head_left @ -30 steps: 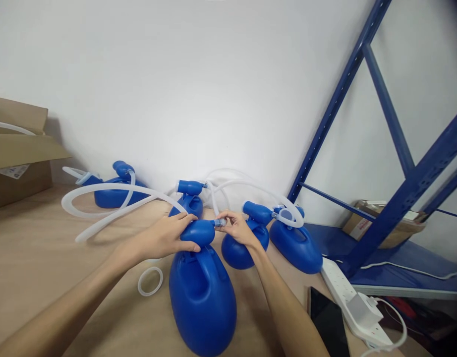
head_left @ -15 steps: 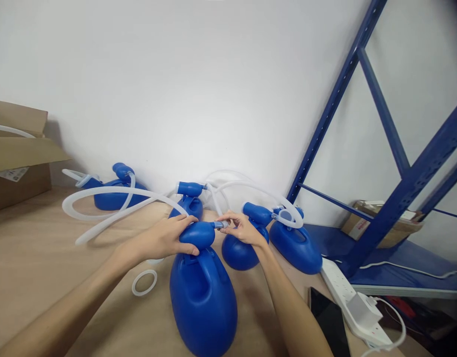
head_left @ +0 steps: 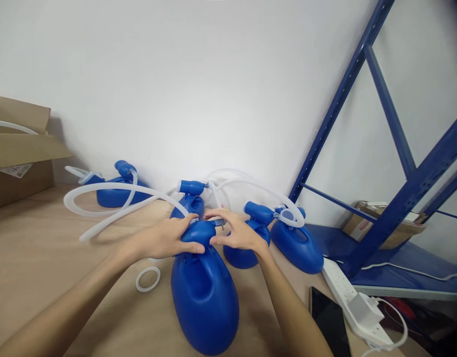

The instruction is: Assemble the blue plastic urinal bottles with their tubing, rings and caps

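Gripping: left fingers (head_left: 193, 247) around blue neck (head_left: 199, 234) | right fingers (head_left: 224, 241): parted, clear tip (head_left: 219, 223) between

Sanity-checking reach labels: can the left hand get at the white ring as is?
Likely yes: the white ring lies uncovered on the table near the left hand, though it would probably have to release the blue top piece first.

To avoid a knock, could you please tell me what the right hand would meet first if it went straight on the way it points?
Probably the blue head piece in the left hand; the right hand points leftward at it, though whether they touch is unclear.
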{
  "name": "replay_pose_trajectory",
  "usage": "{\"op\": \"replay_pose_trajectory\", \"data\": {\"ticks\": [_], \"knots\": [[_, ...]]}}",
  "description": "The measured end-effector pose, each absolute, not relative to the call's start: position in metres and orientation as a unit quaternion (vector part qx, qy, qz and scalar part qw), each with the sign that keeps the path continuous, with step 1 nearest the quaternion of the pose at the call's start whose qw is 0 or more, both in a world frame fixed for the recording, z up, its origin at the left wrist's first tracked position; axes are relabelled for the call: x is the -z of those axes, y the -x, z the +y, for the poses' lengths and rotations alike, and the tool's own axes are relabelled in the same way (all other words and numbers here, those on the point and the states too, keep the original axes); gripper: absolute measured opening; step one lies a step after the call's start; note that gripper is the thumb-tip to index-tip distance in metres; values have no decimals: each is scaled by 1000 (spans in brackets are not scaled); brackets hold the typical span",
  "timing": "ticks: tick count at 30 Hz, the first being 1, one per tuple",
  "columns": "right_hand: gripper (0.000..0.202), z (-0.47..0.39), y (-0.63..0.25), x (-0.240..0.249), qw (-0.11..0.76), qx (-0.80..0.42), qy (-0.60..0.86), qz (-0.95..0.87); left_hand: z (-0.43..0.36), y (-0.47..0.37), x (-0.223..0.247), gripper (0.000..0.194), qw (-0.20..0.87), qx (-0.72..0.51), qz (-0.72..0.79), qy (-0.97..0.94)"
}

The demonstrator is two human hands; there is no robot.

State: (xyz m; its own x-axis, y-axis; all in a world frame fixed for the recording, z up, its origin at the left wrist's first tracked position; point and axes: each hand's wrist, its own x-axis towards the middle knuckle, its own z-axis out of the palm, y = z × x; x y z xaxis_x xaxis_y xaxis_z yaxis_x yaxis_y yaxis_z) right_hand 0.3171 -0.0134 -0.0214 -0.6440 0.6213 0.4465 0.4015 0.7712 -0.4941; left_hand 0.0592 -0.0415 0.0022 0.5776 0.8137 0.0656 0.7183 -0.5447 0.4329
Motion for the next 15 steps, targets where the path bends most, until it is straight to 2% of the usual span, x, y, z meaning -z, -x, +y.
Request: {"op": "replay_pose_trajectory", "data": {"ticks": [2, 4, 7, 9, 12, 15], "knots": [[76, -25, -304, 15, 258, -135, 299, -909, -35, -48, -5, 63, 216, -153, 413, -871], [81, -36, -291, 12, 232, -94, 320, -914, -24, -37, -5, 59, 200, -196, 411, -867], [60, -47, -278, 11, 237, -94, 339, -905, -8, -27, 0, 52, 39, -237, 416, -877], [43, -50, -272, 13, 257, -128, 347, -893, -5, -27, 4, 43, -40, -198, 390, -898], [26, -49, -266, 21, 308, -182, 372, -857, -14, -33, 3, 39, -6, -98, 384, -918], [16, -49, -263, 33, 366, -240, 395, -808, -26, -40, 0, 48, 6, -73, 397, -915]]}}
